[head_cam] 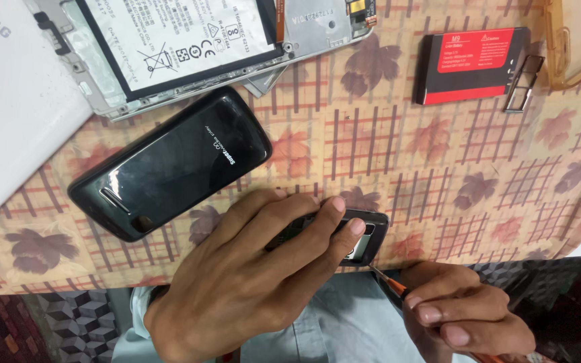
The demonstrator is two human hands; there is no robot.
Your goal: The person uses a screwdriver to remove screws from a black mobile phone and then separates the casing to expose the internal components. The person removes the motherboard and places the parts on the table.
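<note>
A: What step does this look like?

B: I'd judge it as the opening-up of a small dark handset point(344, 232). The left hand point(250, 282) pins it at the near edge of the worktop point(398, 148), its grip clenched around the body, with the fingertips point(347, 218) laid over the top face. The right hand point(465, 316) pinches a thin screwdriver point(388, 279) with an orange collar, and the metal tip sits right at the handset's lower corner.

A: Is the tip seated in a screw?

B: I cannot tell; the spot is too small. The tip touches or nearly touches the frame there.

A: What does the next move call for, in your view?

B: A steady hold from the left hand so the handset doesn't slide off the edge, and light, straight pressure on the tool so it doesn't slip.

A: How does the handset look?

B: Black and glossy, with a grey rim around a pale rectangular recess at its right end. Most of it is hidden under the fingers.

A: And around it?

B: A larger black phone point(169, 161) lies face up just beyond the left hand, screen lit with small white text. Behind that, an opened device with a white battery point(176, 40) in a metal frame. Well apart to the right lie a red and black battery point(472, 66) and a small metal card tray point(524, 84) touching it.
</note>
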